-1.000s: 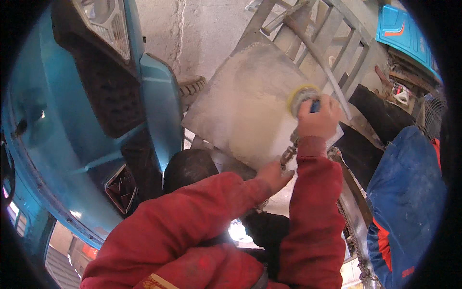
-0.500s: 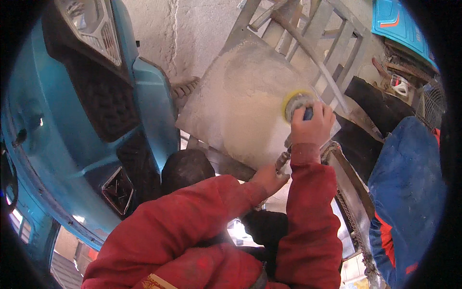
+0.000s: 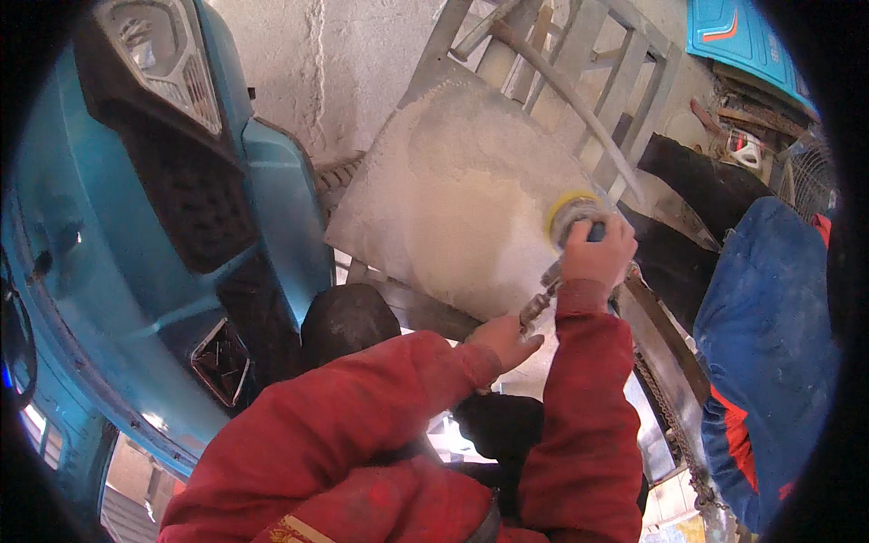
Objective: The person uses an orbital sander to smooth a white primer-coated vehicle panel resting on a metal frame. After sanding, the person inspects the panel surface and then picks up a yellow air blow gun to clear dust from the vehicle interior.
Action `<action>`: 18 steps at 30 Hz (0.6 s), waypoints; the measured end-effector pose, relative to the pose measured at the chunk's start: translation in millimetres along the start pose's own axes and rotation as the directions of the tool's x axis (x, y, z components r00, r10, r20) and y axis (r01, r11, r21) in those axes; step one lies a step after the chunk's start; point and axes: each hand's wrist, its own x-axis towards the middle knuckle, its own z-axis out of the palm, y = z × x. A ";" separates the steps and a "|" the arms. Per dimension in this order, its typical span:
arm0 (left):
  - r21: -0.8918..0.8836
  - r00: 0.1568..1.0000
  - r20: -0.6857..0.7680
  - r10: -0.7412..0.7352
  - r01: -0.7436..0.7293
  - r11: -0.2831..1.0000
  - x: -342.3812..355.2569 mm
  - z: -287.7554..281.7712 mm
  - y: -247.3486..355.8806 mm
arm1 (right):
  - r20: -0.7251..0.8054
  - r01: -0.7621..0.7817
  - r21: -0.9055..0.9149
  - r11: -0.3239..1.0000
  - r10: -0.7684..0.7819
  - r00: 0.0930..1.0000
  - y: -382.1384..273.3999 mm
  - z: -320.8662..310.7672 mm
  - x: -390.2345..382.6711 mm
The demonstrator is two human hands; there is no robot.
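A pale, dusty flat panel (image 3: pixel 457 195) leans on a grey metal frame (image 3: pixel 579 54). My right hand (image 3: pixel 596 253) grips a sander with a round yellow-edged pad (image 3: pixel 568 214) pressed against the panel's right side. Its hose fitting (image 3: pixel 539 303) runs down from the tool. My left hand (image 3: pixel 503 339) rests at the panel's lower edge beside that fitting, fingers stretched out, holding nothing that I can see. Both arms wear red sleeves.
A blue vehicle body (image 3: pixel 136 235) with a headlight and black grille fills the left. A black rounded object (image 3: pixel 348 317) sits below the panel. Blue cloth (image 3: pixel 769 335) hangs at the right, near a chain (image 3: pixel 674 425). A rough plaster wall (image 3: pixel 308 63) stands behind.
My right hand and the sander have shifted slightly up and right along the panel's edge. My left hand has stayed at the lower edge.
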 end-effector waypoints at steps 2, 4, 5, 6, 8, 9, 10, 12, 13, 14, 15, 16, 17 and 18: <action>-0.013 0.998 -0.034 0.045 -0.045 0.999 7.2 3.1 2.0 | -0.054 -0.023 -0.028 0.999 0.022 0.998 3.0 -0.6 11.4; 0.006 0.998 -0.051 0.037 -0.037 0.999 12.4 3.3 3.3 | -0.104 0.043 0.049 0.998 -0.038 0.994 -0.3 5.6 16.6; -0.009 0.996 -0.068 0.051 -0.052 0.999 13.0 2.8 3.5 | -0.060 0.067 0.040 0.997 -0.064 0.996 -1.7 8.1 15.2; 0.054 1.000 -0.029 -0.004 0.005 0.999 11.7 1.2 2.6 | -0.058 0.108 0.051 0.993 -0.105 0.993 -5.9 13.0 9.4; 0.028 0.994 0.082 -0.073 0.071 0.997 6.0 -1.6 0.3 | -0.070 0.238 0.026 0.971 -0.236 0.969 -6.2 14.7 -2.1; 0.028 0.985 0.130 -0.110 0.108 0.994 1.7 -2.3 -1.2 | -0.053 0.147 0.021 0.989 -0.146 0.988 -4.1 13.2 -8.4; 0.038 0.995 0.081 -0.056 0.053 0.998 -1.2 -1.1 -1.6 | -0.041 0.119 0.013 0.993 -0.118 0.992 1.4 9.3 -11.0; 0.101 0.999 0.034 0.002 -0.005 0.995 -2.1 2.6 -2.0 | 0.040 -0.049 -0.051 0.997 0.051 0.998 14.9 1.2 -6.0; 0.088 0.999 -0.020 0.041 -0.039 0.995 -2.0 5.4 -1.9 | -0.028 -0.028 -0.036 0.999 0.027 0.999 18.6 -0.3 -3.1; 0.096 1.000 -0.005 0.027 -0.027 0.995 1.3 7.2 -1.6 | -0.055 -0.067 -0.046 0.997 0.065 0.996 20.4 -0.7 -0.5; 0.090 0.999 -0.018 0.031 -0.029 0.995 4.5 9.2 -1.6 | -0.082 -0.137 -0.063 0.989 0.132 0.988 21.0 -0.3 1.8; 0.099 0.999 -0.032 0.028 -0.025 0.995 4.4 10.9 -2.8 | -0.071 -0.055 -0.032 0.998 0.053 0.996 18.9 2.2 2.7; 0.085 1.000 -0.011 -0.028 0.028 0.996 5.9 11.7 -4.0 | -0.045 0.001 -0.013 1.000 -0.002 0.999 15.9 5.2 2.2; 0.048 0.999 -0.021 -0.050 0.051 0.998 5.0 11.7 -6.2 | -0.059 0.054 0.004 0.999 -0.054 0.997 10.5 9.5 -1.6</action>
